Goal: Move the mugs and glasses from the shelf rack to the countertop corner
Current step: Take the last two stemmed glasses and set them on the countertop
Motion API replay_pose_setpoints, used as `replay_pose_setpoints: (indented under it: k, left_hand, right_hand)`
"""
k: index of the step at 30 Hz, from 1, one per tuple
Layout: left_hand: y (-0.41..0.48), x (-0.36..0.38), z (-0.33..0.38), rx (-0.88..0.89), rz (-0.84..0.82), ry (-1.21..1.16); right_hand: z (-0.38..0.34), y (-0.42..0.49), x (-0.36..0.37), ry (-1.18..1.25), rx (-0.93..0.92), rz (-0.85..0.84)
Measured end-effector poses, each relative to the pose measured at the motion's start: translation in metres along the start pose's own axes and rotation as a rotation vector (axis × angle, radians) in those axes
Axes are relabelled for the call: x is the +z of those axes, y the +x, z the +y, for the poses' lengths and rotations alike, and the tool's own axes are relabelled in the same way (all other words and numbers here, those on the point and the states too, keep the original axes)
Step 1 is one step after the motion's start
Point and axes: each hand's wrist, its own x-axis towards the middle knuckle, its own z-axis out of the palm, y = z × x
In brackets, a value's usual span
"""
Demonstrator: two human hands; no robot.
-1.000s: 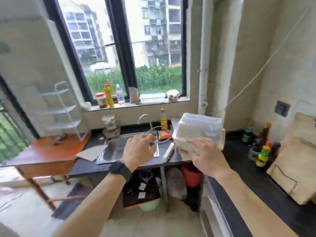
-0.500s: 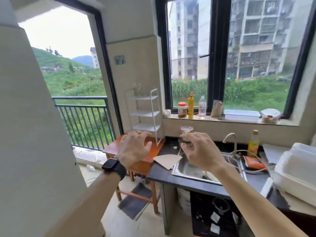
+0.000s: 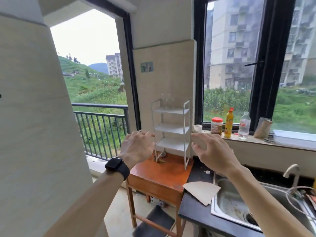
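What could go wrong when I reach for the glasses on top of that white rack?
The glasses are clear and nearly vanish against the pale wall, so a hand could knock one over rather than grip it. The shelf rack looks tall, narrow and light on the small wooden table; with the left hand and right hand open either side of its frame, a bump might tip it.

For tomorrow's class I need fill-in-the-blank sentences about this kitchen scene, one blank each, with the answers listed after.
The white shelf rack stands on a wooden ____.
The clear glasses sit on the rack's ____ shelf.
The black watch is on the ____ wrist.
The left hand and right hand hold ____.
Answers: table; top; left; nothing.
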Motion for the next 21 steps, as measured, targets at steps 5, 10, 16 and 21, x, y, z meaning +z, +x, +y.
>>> replay_pose_setpoints:
  k: [5,10,16,21]
  left_hand:
    - [0.078,0.029,-0.032,-0.02,-0.002,-0.035]
    - [0.176,0.068,-0.063,0.005,0.002,-0.061]
    - [0.304,0.1,-0.087,0.006,-0.016,-0.107]
    - [0.39,0.129,-0.102,0.021,-0.03,-0.126]
  right_hand:
    - [0.019,0.08,0.043,-0.05,-0.04,0.033]
    - [0.044,0.177,0.098,-0.05,-0.062,0.048]
    - [0.076,0.302,0.145,-0.07,-0.059,0.04]
    - [0.098,0.379,0.176,-0.142,-0.055,0.051]
